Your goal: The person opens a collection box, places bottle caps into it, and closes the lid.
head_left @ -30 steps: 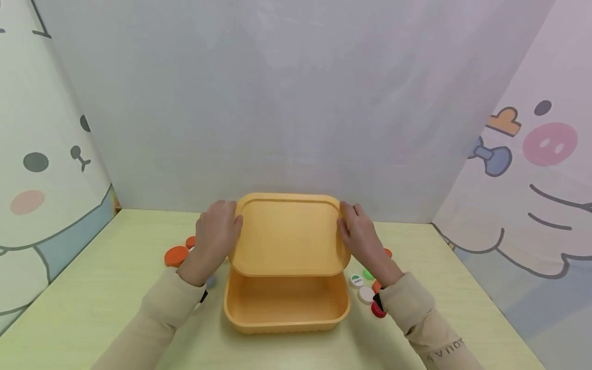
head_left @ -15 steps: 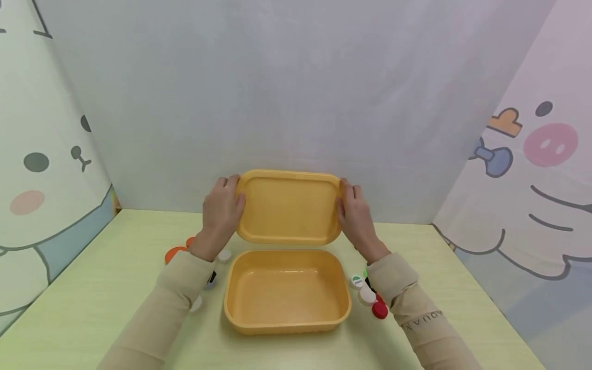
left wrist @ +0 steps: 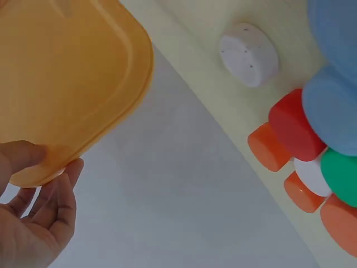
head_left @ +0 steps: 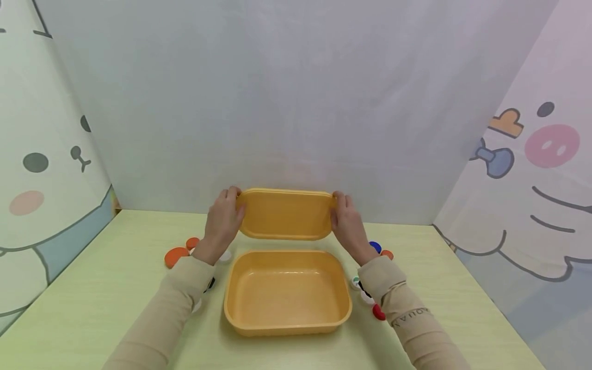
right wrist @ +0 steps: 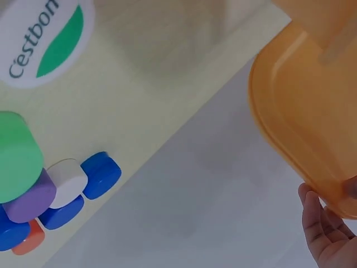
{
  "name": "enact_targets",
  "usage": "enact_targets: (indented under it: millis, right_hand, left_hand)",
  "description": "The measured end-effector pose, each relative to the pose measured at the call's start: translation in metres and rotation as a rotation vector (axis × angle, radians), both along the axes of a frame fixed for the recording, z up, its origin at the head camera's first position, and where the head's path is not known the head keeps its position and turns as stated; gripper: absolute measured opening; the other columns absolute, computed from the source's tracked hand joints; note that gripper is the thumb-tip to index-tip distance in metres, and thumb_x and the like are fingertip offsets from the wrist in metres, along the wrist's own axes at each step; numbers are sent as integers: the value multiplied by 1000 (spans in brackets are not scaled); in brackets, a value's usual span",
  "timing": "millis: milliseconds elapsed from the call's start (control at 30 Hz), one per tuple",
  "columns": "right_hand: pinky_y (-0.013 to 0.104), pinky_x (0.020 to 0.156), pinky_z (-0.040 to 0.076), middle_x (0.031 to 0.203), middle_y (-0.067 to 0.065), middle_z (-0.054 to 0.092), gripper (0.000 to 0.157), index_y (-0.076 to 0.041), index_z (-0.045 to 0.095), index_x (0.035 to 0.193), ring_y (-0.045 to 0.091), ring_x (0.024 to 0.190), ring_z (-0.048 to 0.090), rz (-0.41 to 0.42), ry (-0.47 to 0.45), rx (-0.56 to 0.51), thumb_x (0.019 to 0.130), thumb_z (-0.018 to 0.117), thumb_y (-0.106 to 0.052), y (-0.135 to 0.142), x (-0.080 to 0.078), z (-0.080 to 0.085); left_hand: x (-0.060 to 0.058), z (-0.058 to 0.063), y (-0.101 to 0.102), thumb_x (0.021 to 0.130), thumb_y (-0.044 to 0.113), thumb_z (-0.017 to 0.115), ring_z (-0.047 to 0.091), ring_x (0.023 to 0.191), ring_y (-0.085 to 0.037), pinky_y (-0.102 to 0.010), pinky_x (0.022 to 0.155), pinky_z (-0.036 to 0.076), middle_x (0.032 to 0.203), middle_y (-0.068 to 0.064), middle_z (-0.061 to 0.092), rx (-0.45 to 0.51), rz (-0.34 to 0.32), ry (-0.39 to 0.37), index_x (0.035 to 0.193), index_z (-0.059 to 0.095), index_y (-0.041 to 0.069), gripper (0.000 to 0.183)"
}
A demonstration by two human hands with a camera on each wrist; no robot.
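Note:
A yellow-orange plastic lid point(head_left: 287, 215) is held tilted above and beyond the far rim of a matching box point(head_left: 288, 328). My left hand point(head_left: 223, 222) pinches the lid's left end; in the left wrist view the thumb of that hand point(left wrist: 47, 218) lies on the inner face and its fingers are behind the edge. At the opposite end, my right hand point(head_left: 348, 224) grips the lid the same way, as the hand point(right wrist: 330, 234) in the right wrist view shows. The box stands open on the table, its inner floor in view.
Bottle caps lie on both sides of the box: a large orange-red cap point(head_left: 176, 257) and a white cap point(left wrist: 249, 54) on the left, a printed white cap point(right wrist: 47, 42) and a blue cap point(right wrist: 101, 175) on the right. A pale curtain point(head_left: 296, 103) hangs behind the table.
Both hands have lifted the lid up and away from the box, uncovering its inside. Since half a second ago the lid has come down a little and tilted, showing narrower.

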State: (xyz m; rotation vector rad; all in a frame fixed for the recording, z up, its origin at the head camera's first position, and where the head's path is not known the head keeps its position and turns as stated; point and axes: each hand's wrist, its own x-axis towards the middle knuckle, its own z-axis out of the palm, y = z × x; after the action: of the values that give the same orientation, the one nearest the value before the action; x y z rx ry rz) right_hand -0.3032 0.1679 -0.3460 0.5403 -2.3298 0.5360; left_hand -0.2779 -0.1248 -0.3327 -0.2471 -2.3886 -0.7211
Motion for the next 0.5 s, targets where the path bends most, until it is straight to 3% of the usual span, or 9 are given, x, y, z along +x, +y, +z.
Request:
enact_targets:
  millis: [100, 267, 500]
  right_hand:
    - [36, 68, 54, 99, 15, 48, 29, -4, 40, 115, 26, 75, 53, 24, -9, 30, 88, 49, -1, 1, -2, -7]
    - [33, 61, 53, 89, 11, 51, 21, -3, 43, 107, 22, 66, 51, 32, -6, 136, 88, 52, -4, 4, -2, -16]
    - [28, 58, 52, 75, 4, 55, 12, -9, 50, 98, 17, 62, 51, 78, -27, 234, 88, 54, -5, 11, 1, -23]
  left_hand:
    - [-3, -9, -2, 84, 6, 60, 58, 73, -33, -44, 62, 50, 90, -17, 57, -19, -25, 9, 100, 53, 0, 19]
    - [-3, -22, -6, 80, 0, 62, 55, 69, -30, -41, 60, 50, 80, -14, 56, -66, -66, 36, 89, 55, 0, 11]
    - [0, -30, -7, 78, -3, 63, 58, 68, -27, -39, 60, 50, 75, -11, 61, -130, -90, 17, 83, 62, 2, 8]
